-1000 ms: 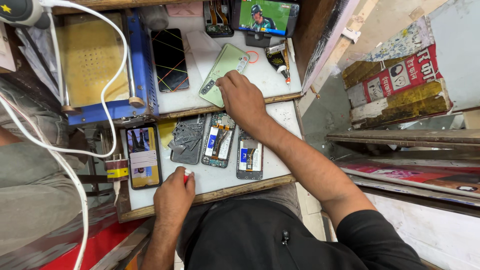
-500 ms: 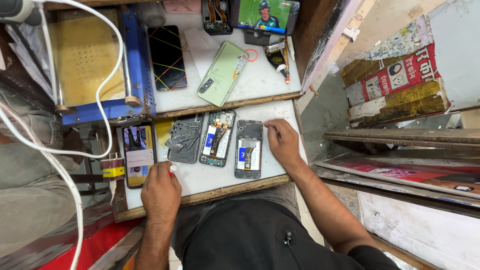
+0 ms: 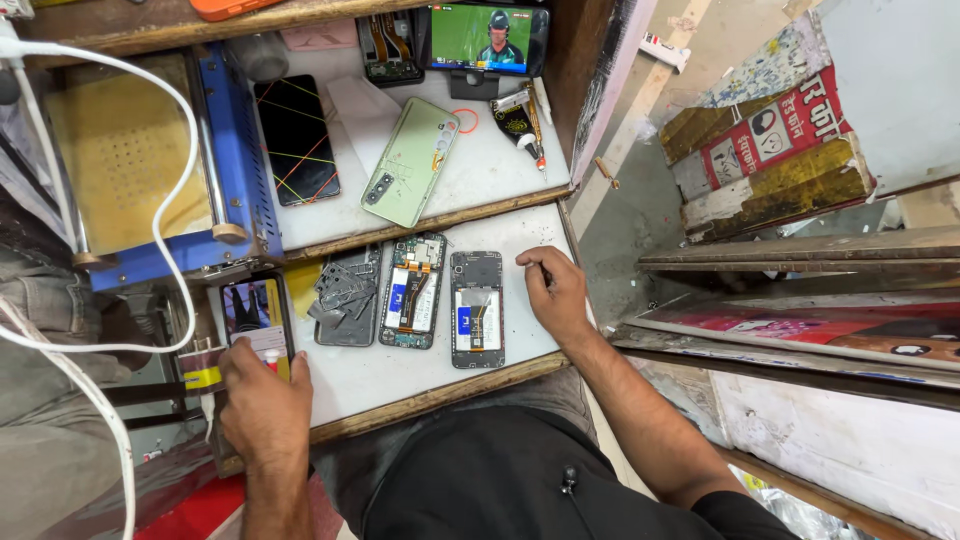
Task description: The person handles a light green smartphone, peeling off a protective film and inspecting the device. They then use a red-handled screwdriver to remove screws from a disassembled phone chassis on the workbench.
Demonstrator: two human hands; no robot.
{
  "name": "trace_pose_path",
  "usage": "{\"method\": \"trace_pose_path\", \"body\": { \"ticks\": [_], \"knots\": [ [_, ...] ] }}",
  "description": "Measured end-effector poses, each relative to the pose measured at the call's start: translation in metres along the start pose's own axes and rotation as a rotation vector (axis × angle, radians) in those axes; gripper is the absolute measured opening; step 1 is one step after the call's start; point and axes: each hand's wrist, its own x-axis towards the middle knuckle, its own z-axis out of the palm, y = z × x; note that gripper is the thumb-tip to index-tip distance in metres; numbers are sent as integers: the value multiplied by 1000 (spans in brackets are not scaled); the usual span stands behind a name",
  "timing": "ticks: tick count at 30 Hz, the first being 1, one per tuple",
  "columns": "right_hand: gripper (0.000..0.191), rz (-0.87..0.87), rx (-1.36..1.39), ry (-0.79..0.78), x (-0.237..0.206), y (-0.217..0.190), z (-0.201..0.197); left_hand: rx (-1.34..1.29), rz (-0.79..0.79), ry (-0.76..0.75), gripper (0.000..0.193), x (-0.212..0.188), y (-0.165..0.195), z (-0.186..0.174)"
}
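My left hand rests at the near left corner of the white work board. Its fingers are closed on a small red-and-white object, right at the lower end of a phone with a lit screen. My right hand lies on the board's right side with its fingertips pinched together against the surface. I cannot tell if anything small is in them. Just left of it lie two opened phones with blue batteries, and a grey phone frame holding loose metal plates.
On the upper shelf lie a pale green phone back, a dark phone with coloured lines across its screen, a glue tube and a phone on a stand playing video. A blue machine with a yellow pad and white cables are at the left.
My right hand came back from the green phone back on the upper shelf to the lower board's right side. My left hand slid left to the lit phone.
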Motion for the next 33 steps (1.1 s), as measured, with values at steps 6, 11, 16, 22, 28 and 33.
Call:
{"method": "trace_pose_path", "body": {
  "ticks": [6, 11, 16, 22, 28, 33],
  "knots": [
    [16, 11, -39, -10, 1, 2, 2, -55, 35, 105, 74, 13, -14, 14],
    [15, 28, -16, -21, 2, 1, 3, -77, 28, 112, 73, 20, -10, 14],
    [15, 9, -23, -42, 2, 0, 4, -105, 77, 189, 71, 28, -2, 10],
    [15, 66, -77, -101, 2, -2, 1, -231, 173, 122, 54, 15, 6, 14],
    [38, -63, -190, -310, 5, -9, -7, -821, 624, -52, 23, -12, 41, 25],
    [66, -49, -267, -494, 11, -18, -15, -1161, 750, -125, 35, -15, 114, 39]
  ]
}}
